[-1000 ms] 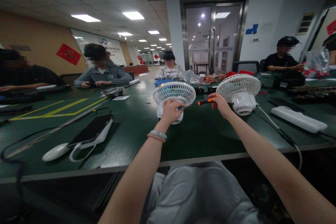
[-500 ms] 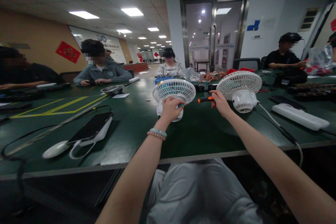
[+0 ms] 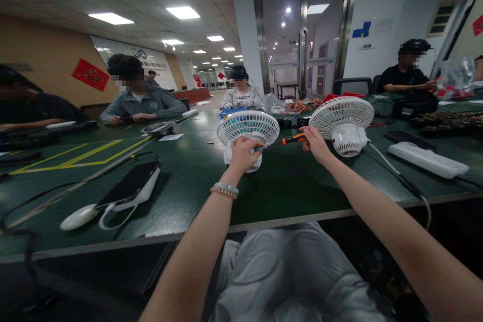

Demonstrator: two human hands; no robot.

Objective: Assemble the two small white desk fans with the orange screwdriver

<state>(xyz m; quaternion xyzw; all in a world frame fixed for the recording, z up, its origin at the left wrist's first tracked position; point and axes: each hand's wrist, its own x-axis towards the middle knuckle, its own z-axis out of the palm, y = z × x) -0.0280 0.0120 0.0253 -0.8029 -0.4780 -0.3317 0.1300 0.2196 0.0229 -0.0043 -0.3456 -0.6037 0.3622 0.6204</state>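
Out in front of me, my right hand [image 3: 315,145] is closed around an orange and black screwdriver [image 3: 295,138], its thin shaft pointing left. My left hand [image 3: 244,155] pinches a small teal piece [image 3: 258,149], whose kind I cannot make out, close to the shaft's tip; whether they touch is unclear. Behind my left hand stands a white fan [image 3: 249,128], its round grille facing up and its base partly covered by the hand. A second white fan [image 3: 343,113] is just right of my right hand, also tilted upward, with a white cable behind.
On the green table [image 3: 177,201] lie a black phone [image 3: 130,183] on a white stand at left and a white power strip [image 3: 428,159] at right. A metal bowl [image 3: 158,128] stands farther back. Copper-coloured wires [image 3: 300,105] are heaped at the back. Several people sit around the table.
The view has shifted slightly. Both hands keep their grips, and the screwdriver's handle looks a little more tilted, its tip still near the left fingers. The fans stay in place.
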